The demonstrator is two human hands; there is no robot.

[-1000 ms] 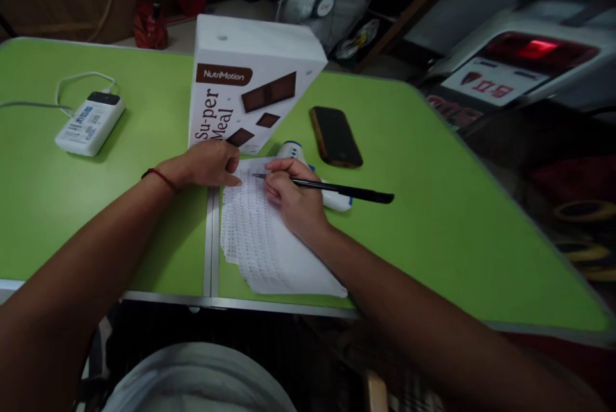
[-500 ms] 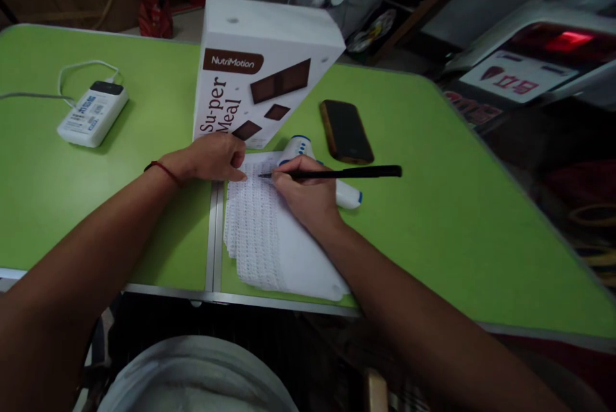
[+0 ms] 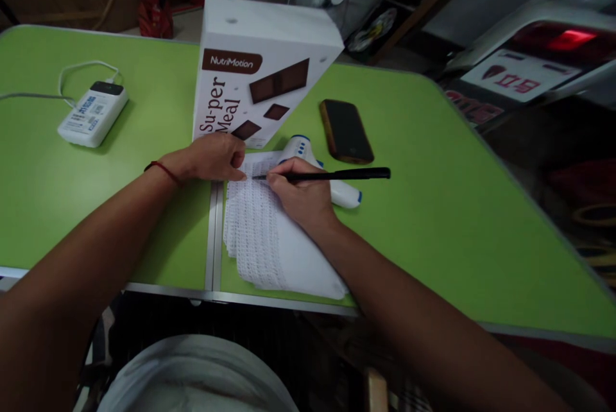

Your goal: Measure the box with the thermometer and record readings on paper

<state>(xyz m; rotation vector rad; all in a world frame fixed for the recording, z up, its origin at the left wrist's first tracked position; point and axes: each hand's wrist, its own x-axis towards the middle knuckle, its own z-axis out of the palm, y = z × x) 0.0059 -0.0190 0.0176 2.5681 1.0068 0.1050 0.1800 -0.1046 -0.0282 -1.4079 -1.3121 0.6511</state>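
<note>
My right hand [image 3: 303, 197] grips a black pen [image 3: 327, 175], tip on the paper stack [image 3: 269, 239] lying at the table's [image 3: 433, 232] near edge. My left hand [image 3: 212, 156] presses flat on the stack's far corner. At 12 o'clock stands a box [image 3: 255, 72]; open green surface spreads toward 3 o'clock.

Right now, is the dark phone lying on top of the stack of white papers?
No, the dark phone lies on the bare green table, apart from the stack of white papers, beyond the black pen.
</note>
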